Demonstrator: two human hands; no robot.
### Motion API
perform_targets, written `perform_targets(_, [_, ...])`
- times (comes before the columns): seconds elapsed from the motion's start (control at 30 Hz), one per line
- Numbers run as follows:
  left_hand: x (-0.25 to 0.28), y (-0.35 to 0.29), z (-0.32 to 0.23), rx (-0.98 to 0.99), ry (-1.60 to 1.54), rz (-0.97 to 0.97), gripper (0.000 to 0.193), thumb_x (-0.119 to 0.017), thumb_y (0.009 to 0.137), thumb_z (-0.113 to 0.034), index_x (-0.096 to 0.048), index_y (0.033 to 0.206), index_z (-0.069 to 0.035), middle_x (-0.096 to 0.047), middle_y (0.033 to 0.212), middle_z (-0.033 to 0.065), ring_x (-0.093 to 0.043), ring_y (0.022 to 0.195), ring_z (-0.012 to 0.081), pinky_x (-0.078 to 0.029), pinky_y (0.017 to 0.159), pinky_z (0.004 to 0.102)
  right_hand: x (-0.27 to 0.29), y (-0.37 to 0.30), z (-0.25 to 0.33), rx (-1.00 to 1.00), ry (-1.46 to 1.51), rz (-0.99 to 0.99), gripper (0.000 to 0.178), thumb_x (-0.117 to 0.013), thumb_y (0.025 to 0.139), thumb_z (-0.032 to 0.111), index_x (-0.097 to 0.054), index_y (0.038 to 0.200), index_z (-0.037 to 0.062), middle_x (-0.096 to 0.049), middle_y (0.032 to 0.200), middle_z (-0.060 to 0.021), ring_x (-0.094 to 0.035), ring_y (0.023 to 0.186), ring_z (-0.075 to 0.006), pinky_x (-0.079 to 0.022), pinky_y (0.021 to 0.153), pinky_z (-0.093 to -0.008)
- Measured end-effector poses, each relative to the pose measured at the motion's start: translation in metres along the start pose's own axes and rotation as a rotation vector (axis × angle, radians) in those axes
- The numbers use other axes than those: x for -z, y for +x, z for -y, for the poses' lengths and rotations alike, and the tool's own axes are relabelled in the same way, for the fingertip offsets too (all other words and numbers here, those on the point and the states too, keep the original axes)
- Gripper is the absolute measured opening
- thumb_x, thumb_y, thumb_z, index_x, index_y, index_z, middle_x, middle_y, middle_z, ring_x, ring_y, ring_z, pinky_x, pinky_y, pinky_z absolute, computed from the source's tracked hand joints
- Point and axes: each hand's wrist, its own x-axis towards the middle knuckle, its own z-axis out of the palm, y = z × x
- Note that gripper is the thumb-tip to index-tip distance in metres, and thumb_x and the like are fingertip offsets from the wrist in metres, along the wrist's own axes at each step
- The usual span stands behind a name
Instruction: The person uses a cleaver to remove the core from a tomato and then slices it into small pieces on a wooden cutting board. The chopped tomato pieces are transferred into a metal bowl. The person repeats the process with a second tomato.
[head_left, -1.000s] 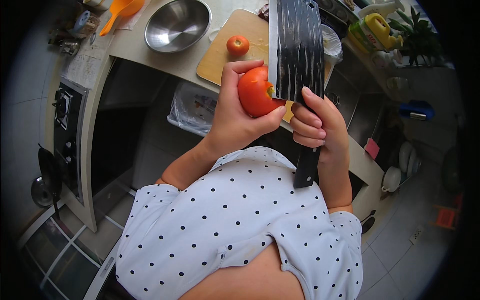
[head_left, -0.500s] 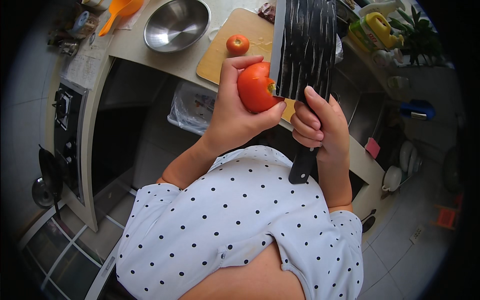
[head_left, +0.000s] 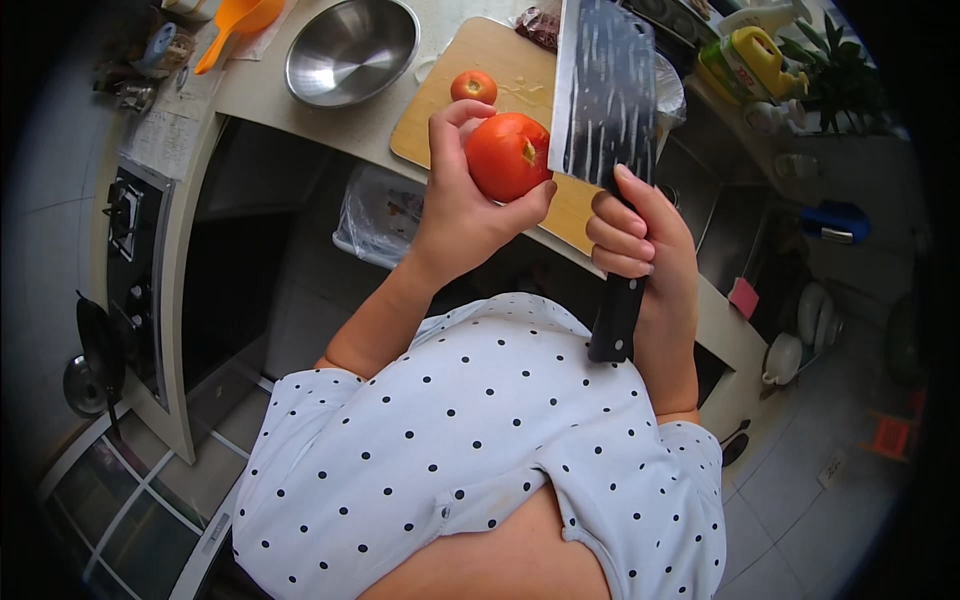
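My left hand (head_left: 458,205) grips a large red tomato (head_left: 507,155), held up in the air above the counter edge. My right hand (head_left: 640,240) is closed around the black handle of a broad dark cleaver (head_left: 605,95). The blade stands upright with its edge against the right side of the tomato. Behind them a wooden cutting board (head_left: 470,85) lies on the counter, and a smaller tomato (head_left: 473,87) rests on it.
A steel bowl (head_left: 350,50) sits left of the board, with an orange scoop (head_left: 235,25) beyond it. A hob (head_left: 125,250) is at the left. A sink area with a yellow bottle (head_left: 755,55) is at the right. A bag-lined bin (head_left: 380,215) stands below the counter.
The tomato has been turned slightly in my left hand, and the cleaver has tilted a little. Both hands stay in nearly the same place.
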Motion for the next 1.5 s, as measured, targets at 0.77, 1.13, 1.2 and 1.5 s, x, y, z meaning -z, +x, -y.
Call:
perform_targets(0.77, [0.017,-0.011,0.0,0.558,-0.64,0.281,0.063,-0.036,0.092,-0.059,-0.041,0.126,-0.007,-0.058,0.107,0.0176,-0.054,0.065,0.0139,-0.042,0.048,0.0195,0.181,0.072,-0.016,0.889,-1.996,-0.633,0.029,-0.068,0.077,0.009,-0.061,0.105,0.0031,-0.058,0.099,-0.0139,-0.059,0.086,-0.0252,-0.048,0.076,-0.0319])
perform_targets(1.13, [0.018,-0.022,0.003,0.538,-0.45,0.254,0.053,-0.034,0.095,-0.052,-0.043,0.12,-0.006,-0.053,0.09,0.0066,-0.05,0.063,0.0102,-0.039,0.049,0.0177,-0.026,0.018,-0.005,0.858,-1.899,0.26,0.016,-0.064,0.074,0.0,-0.054,0.086,0.0005,-0.055,0.082,-0.0133,-0.058,0.072,-0.0289,-0.049,0.063,-0.0354])
perform_targets(1.2, [0.02,-0.025,-0.005,0.575,-0.404,0.219,0.052,-0.035,0.095,-0.052,-0.043,0.118,-0.006,-0.052,0.089,0.0064,-0.048,0.062,0.0096,-0.037,0.048,0.0174,-0.029,0.02,-0.008,0.871,-1.97,0.294,0.015,-0.063,0.074,-0.001,-0.053,0.085,0.0006,-0.053,0.08,-0.0132,-0.057,0.071,-0.03,-0.048,0.062,-0.0366])
perform_targets(1.5, [0.051,-0.043,0.005,0.566,-0.439,0.206,0.045,-0.046,0.092,-0.047,-0.045,0.114,-0.008,-0.052,0.092,0.0059,-0.05,0.065,0.009,-0.04,0.053,0.0191,-0.037,0.038,-0.032,0.667,-1.76,0.327,0.01,-0.064,0.074,0.001,-0.055,0.079,0.0,-0.056,0.073,-0.0135,-0.059,0.064,-0.0279,-0.049,0.059,-0.0334])
